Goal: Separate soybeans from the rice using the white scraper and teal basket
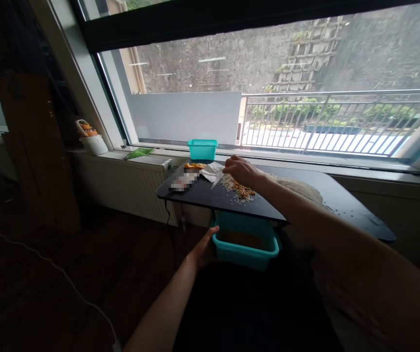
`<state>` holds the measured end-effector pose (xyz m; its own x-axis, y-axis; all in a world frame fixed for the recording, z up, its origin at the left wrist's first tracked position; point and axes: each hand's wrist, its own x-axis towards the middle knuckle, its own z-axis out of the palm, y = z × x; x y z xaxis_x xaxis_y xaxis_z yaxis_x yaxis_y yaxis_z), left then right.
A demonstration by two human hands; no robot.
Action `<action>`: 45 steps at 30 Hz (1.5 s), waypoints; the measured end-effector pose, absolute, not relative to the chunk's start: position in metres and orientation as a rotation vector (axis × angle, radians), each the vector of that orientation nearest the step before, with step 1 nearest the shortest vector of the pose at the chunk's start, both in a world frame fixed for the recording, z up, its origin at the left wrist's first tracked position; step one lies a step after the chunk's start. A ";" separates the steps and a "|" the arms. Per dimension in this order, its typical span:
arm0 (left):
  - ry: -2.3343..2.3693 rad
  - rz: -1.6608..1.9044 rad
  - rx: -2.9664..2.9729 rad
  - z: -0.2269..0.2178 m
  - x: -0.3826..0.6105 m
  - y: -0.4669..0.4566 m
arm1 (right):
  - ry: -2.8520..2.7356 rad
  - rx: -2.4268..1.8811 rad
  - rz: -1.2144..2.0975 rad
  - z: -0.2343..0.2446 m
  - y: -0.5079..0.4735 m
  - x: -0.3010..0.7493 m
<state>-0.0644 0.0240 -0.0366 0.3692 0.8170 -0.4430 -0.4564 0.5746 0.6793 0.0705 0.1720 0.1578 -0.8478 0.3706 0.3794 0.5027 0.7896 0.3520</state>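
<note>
Over the black tabletop [210, 195], a creased white paper sheet [212, 171] is pinched by the outstretched, palm-down right hand [242, 168]; lower down, a rectangular turquoise plastic bin [244, 255] is gripped at its rim by the left hand [203, 249].

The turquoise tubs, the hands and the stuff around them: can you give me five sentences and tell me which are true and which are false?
1. The left hand touches the lower turquoise tub. True.
2. The right hand is down inside that tub. False: it is over the table, by the white paper.
3. Yellow-brown kernels lie among white grains. True.
4. The other turquoise tub is on the floor. False: it stands up by the window.
5. The white container with an orange top is left of the table. True.
</note>
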 end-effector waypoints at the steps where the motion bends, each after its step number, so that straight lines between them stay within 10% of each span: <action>1: 0.839 0.864 0.489 -0.037 -0.065 0.024 | -2.728 -0.659 -0.701 0.157 0.169 0.066; 45: 0.821 0.776 0.508 -0.014 -0.046 0.047 | -2.858 -0.789 -0.852 0.145 0.142 0.108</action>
<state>-0.0456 0.0468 -0.0141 0.4393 0.7756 -0.4533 -0.4094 0.6220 0.6675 0.1075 0.1422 0.1451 -0.8677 0.4578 0.1937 0.4891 0.7167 0.4971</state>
